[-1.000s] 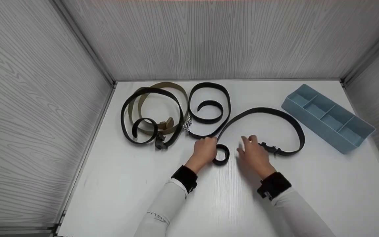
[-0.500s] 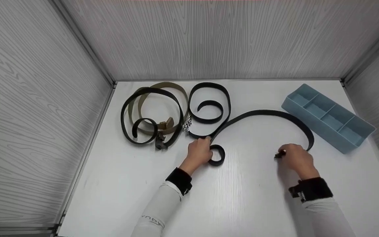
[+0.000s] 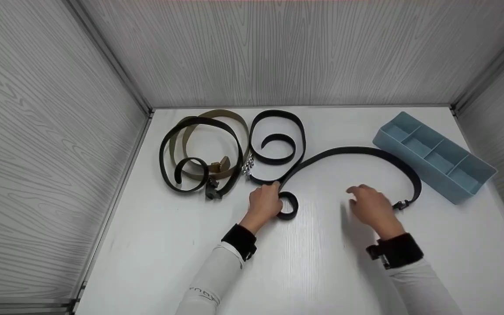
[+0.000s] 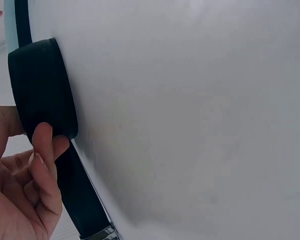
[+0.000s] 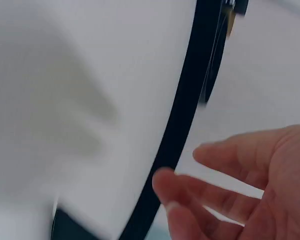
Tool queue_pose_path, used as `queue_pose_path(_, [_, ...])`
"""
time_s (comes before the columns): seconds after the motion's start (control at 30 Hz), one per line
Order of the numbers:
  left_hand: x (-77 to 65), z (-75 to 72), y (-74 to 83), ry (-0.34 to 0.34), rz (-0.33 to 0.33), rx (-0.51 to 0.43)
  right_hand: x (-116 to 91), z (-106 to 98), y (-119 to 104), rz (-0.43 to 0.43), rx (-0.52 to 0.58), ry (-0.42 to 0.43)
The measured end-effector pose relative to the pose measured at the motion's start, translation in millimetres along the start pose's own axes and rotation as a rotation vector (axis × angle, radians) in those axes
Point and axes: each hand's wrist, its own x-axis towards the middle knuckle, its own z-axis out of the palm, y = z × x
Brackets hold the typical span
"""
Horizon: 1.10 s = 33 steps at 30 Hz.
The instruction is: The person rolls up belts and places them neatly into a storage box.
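A long black belt (image 3: 357,152) arcs across the white table, one end rolled into a small coil (image 3: 289,205) and the other ending in a buckle (image 3: 401,204) near the blue tray. My left hand (image 3: 264,202) pinches the coil; in the left wrist view its fingers (image 4: 45,160) curl round the rolled strap (image 4: 40,85). My right hand (image 3: 371,204) hovers between coil and buckle with fingers spread, holding nothing. The right wrist view shows its fingers (image 5: 215,195) loose beside the strap (image 5: 185,120).
Three more belts lie at the back left: a black loop (image 3: 199,153) over a tan one (image 3: 217,116), and a black spiral (image 3: 278,144). A blue divided tray (image 3: 433,155) sits at the right. Grey panel walls enclose the table on three sides.
My right hand dragged the buckle end to the right, let go of it, and has drawn back left, now open. The left hand stays on the coil.
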Motion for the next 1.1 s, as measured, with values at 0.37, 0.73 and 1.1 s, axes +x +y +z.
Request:
queue_pose_path(0.37, [3.2, 1.5, 10.7, 0.062, -0.067, -0.064, 44.3, 76.9, -83.1, -0.044, 0.301, -0.042])
queue_pose_path(0.73, [8.0, -5.3, 8.2, 0.07, 0.125, 0.051, 55.9, 72.4, -95.9, -0.082, 0.189, 0.019])
queue_pose_path(1.1, [10.9, -1.8, 3.1, 0.054, 0.251, 0.133, 52.4, 77.4, -94.9, -0.206, 0.09, 0.002])
